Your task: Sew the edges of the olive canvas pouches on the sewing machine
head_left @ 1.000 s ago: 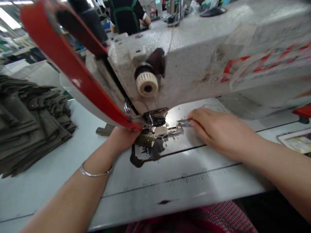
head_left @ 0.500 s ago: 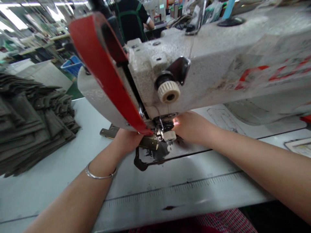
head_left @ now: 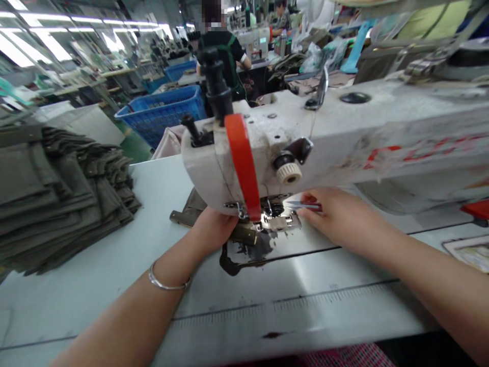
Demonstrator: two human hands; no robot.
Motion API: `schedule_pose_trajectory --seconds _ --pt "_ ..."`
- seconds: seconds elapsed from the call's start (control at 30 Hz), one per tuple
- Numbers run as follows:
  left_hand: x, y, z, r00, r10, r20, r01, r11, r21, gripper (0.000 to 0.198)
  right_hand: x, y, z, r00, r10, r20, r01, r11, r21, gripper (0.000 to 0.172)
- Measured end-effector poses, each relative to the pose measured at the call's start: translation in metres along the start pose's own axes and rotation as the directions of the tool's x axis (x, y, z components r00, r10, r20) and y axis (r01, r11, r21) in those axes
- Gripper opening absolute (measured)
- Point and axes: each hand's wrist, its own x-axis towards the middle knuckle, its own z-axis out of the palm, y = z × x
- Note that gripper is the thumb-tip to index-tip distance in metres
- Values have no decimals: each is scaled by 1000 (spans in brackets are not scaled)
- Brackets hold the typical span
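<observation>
My left hand [head_left: 214,227] presses on a dark olive fabric piece [head_left: 194,204] to the left of the needle area, its fingers partly hidden behind the machine head. The fabric's folded front strip [head_left: 244,234] reaches up to the presser foot [head_left: 260,226]. On the other side of the needle, my right hand [head_left: 330,211] is closed around thread snips [head_left: 311,205], their pointed metal blades aimed left toward the needle. The white sewing machine [head_left: 244,153] with its red guard [head_left: 242,165] stands over both hands.
A tall stack of olive fabric pieces [head_left: 76,199] lies on the table at left. Behind the machine are a blue plastic basket [head_left: 164,109] and a seated co-worker [head_left: 221,56]. A printed ruler scale [head_left: 305,302] runs along the table's front.
My head view has shifted, showing more of the room. My right hand has drawn back to the right from the needle, bringing the snips into sight. My left hand stays on the fabric.
</observation>
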Motion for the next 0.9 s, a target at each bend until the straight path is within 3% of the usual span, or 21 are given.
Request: schedule_pose_trajectory --seconds 0.1,0.17,0.27,0.33,0.4,0.57,0.7,0.9 --pt "-13 15 -12 999 -9 50 9 1000 -14 29 -21 24 -1 992 -84 -96 73 991 -111 19" --pt "-26 27 -18 996 -33 85 36 999 -36 36 -25 22 -3 967 -198 -158 180 976 -121 22" --pt "-45 42 -15 997 -37 69 40 998 -48 44 -21 -9 -3 919 -375 -121 378 926 6 16" --pt "-53 48 -8 1000 9 9 -9 999 -37 34 -15 -34 1 880 -468 -76 474 874 107 13" --pt "-57 49 -1 997 66 -47 -67 998 -21 27 -11 -52 9 841 -528 -117 541 827 153 12" --pt "-50 51 2 982 153 -109 -151 988 23 21 -12 -55 33 793 -545 -271 604 760 239 16" --pt "-43 51 -1 974 194 -118 -191 981 32 20 -13 -54 38 800 -540 -263 596 765 242 20" --pt "-45 50 5 969 164 -186 -169 986 -13 18 -14 -58 40 799 -513 -314 590 768 247 19"
